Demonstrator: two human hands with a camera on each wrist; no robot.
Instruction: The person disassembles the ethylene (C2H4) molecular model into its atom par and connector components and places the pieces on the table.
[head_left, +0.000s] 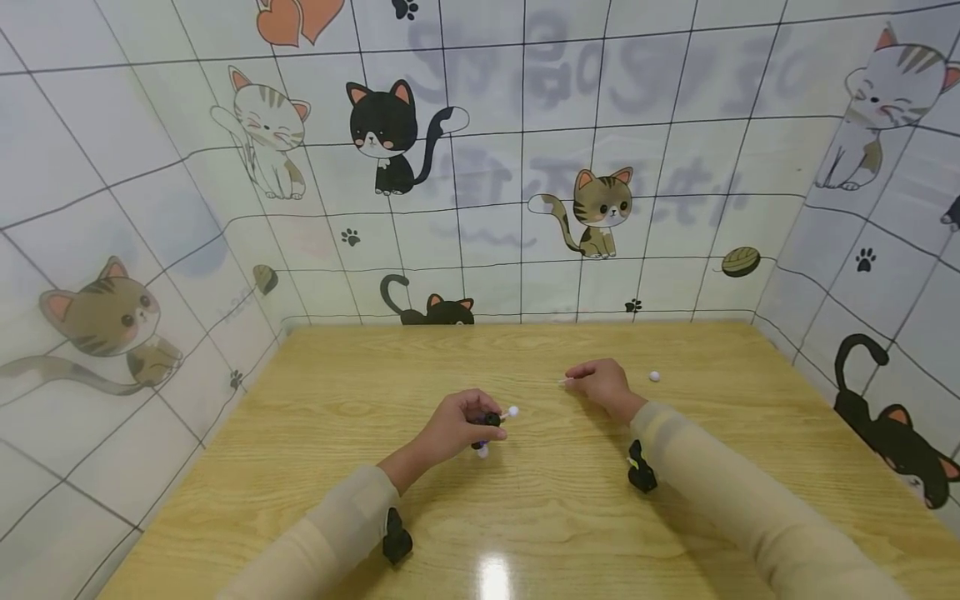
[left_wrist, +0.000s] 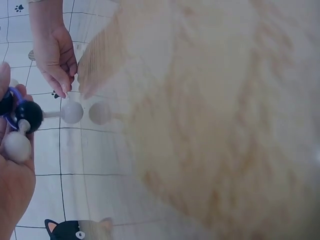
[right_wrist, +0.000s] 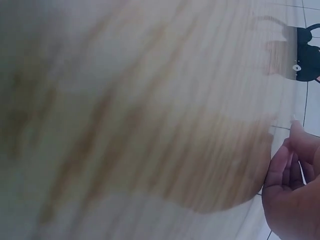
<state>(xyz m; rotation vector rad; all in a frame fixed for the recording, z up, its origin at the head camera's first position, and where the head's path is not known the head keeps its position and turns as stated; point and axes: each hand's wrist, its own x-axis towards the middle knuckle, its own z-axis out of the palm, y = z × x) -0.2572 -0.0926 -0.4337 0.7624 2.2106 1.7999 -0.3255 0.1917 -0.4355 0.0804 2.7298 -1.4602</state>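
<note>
small round parts, slim holds: a roll or a slip is the likeliest trouble

the left hand [head_left: 455, 427] grips a plastic-looking ball-and-stick model [head_left: 492, 419] with black and white balls, short white rods and curved purple links, held roughly midway between the side edges of the glossy yellow wood-grain desk [head_left: 360, 367]. the right hand [head_left: 602, 385], nearer the far edge, pinches a thin white rod [head_left: 564, 382] with its fingertips. a smooth, loose white ball [head_left: 655, 377] lies near that hand, towards the far right corner.

the loose ball looks the likeliest to go astray: round, on a shiny surface, it could roll to the right or far edge if the right hand or its cream sleeve [head_left: 697, 442] brushed it. the rod, so slender, might slip from a light pinch or bend under a crooked push. in the left hand, a hard squeeze could twist the model or pop a joint, and its outer white ball [left_wrist: 72, 112], jutting out low over the desk, might be knocked off by a bump.
</note>
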